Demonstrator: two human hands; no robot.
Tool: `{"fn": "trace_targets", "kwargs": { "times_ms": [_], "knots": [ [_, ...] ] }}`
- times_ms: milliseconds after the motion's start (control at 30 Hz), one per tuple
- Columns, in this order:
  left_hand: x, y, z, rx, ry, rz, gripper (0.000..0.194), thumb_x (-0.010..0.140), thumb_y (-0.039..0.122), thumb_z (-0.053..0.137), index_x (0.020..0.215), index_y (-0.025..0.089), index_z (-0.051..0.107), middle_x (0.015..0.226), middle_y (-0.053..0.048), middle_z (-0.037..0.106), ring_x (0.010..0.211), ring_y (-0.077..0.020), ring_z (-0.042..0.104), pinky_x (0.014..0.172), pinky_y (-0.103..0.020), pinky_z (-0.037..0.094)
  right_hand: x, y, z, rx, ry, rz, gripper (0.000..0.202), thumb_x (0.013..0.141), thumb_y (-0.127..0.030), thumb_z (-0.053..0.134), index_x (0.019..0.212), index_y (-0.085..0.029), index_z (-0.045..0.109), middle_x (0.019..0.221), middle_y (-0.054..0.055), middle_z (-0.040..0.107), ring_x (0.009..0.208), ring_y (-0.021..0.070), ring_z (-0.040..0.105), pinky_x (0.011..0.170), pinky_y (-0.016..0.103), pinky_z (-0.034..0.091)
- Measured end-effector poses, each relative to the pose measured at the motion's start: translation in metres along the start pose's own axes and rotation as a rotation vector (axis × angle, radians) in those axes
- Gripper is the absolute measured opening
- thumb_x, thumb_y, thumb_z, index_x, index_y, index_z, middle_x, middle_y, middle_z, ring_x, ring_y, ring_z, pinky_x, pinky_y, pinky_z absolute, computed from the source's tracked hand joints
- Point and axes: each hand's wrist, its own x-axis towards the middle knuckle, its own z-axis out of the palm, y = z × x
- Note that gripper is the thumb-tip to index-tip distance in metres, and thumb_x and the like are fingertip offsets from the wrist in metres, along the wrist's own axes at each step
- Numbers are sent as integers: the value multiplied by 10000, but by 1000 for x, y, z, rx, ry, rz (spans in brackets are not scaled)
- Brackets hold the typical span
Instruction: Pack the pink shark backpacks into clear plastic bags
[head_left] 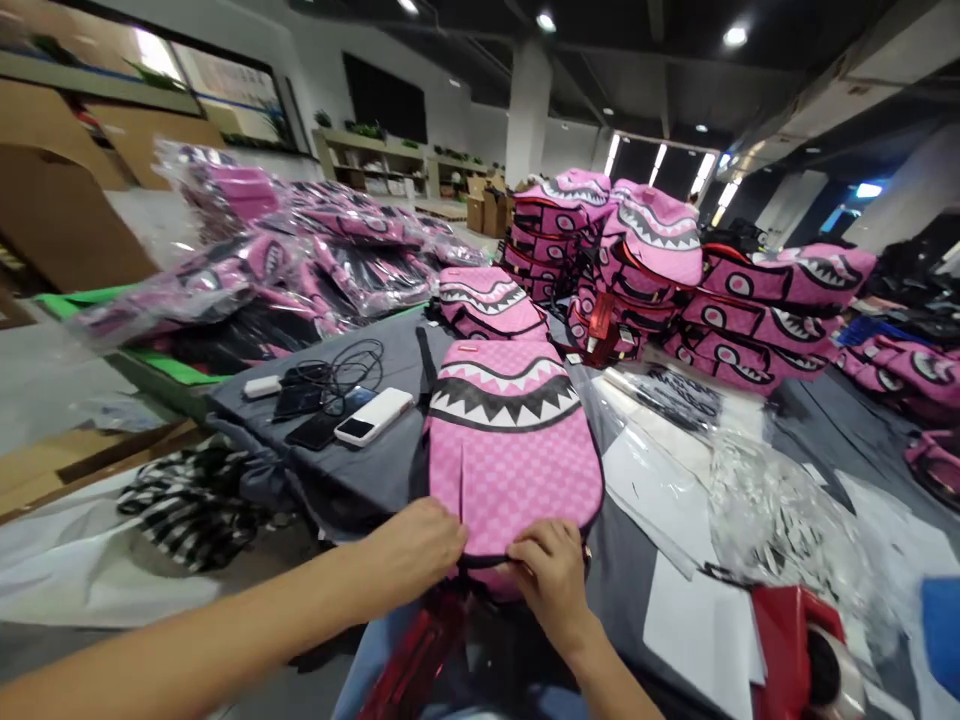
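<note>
A pink checkered backpack (517,470) with a black-and-white shark-mouth print lies on the grey cloth-covered table in front of me. My left hand (429,540) is closed on its near left edge, fingers curled at the seam. On the near edge, further right, my right hand (551,565) pinches the fabric with the fingers on top. The thumbs are partly hidden. Just beyond lies a second pink shark-print backpack (491,300). Below my hands, a shiny dark red strip (420,655) hangs near my lap.
Left of the backpack are a white phone (375,416) and black cables (349,370). Pink backpacks (652,235) are stacked at the back right. Bagged ones (322,250) fill a green-edged bin. Clear plastic bags (787,510) and a red tape dispenser (799,640) lie right.
</note>
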Motion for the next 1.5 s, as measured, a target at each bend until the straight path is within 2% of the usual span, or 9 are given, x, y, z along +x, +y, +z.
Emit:
{"fn": "trace_targets", "kwargs": {
  "times_ms": [133, 233, 300, 433, 567, 767, 1000, 1267, 1500],
  "knots": [
    [-16, 10, -1, 118, 274, 140, 249, 920, 183, 532, 677, 214, 577, 580, -14, 615, 514, -197, 580, 536, -314, 355, -4, 22, -20, 308, 106, 222, 108, 965, -286, 639, 877, -240, 681, 840, 8, 700, 807, 166, 646, 766, 325, 469],
    [-16, 32, 18, 0, 653, 209, 290, 1008, 242, 417, 767, 228, 578, 642, 1, 618, 559, -160, 578, 588, -290, 425, -37, 41, -41, 161, 411, 510, 110, 972, -223, 559, 966, -228, 668, 893, 29, 677, 847, 178, 635, 774, 312, 509],
    [-9, 58, 43, -130, 715, 281, 264, 1024, 201, 377, 906, 228, 611, 751, -8, 682, 636, -142, 633, 642, -253, 484, -66, 45, -45, 19, 380, 551, 172, 925, -151, 533, 1027, -219, 654, 927, 40, 678, 858, 181, 640, 787, 310, 524],
    [21, 118, 83, -205, 348, 204, 216, 992, 179, 427, 1091, 174, 620, 941, -82, 754, 821, -222, 747, 721, -310, 586, -101, 40, -18, 99, 109, 540, 444, 834, -151, 555, 1276, -190, 556, 1116, 96, 682, 1001, 214, 668, 868, 334, 558],
    [56, 146, 72, -243, -101, -7, 253, 1009, 165, 380, 1127, 151, 603, 894, -110, 763, 833, -302, 767, 723, -395, 601, -107, 36, 11, 165, 191, 653, 276, 907, -150, 415, 1133, -210, 561, 959, 49, 678, 845, 176, 676, 754, 287, 558],
    [67, 150, 56, -268, -153, -97, 293, 1017, 133, 322, 1227, 145, 525, 876, -128, 773, 848, -304, 772, 706, -346, 565, -110, 42, 11, 257, 205, 613, 409, 860, -145, 476, 1260, -208, 542, 1076, 78, 645, 967, 193, 654, 822, 299, 559],
    [70, 139, 29, -637, 10, -53, 286, 998, 239, 361, 1160, 186, 591, 838, -83, 742, 760, -244, 739, 651, -291, 501, -98, 56, -21, 349, 45, 636, 109, 990, -231, 468, 963, -218, 573, 863, 10, 627, 753, 147, 630, 698, 245, 543],
    [95, 130, -5, -1040, -227, -117, 381, 978, 311, 304, 1211, 157, 563, 537, 46, 533, 367, -148, 517, 334, -202, 334, -83, 76, -40, -236, 48, 430, 251, 1016, -180, 397, 987, -203, 645, 822, 52, 649, 712, 184, 639, 620, 265, 486],
    [122, 140, -9, -832, -172, -65, 380, 999, 237, 288, 1210, 132, 587, 565, 28, 572, 411, -142, 573, 416, -202, 419, -123, 23, 16, -155, 29, 351, 290, 954, -120, 394, 1020, -245, 647, 780, 54, 676, 650, 212, 630, 562, 294, 508]
  ]
}}
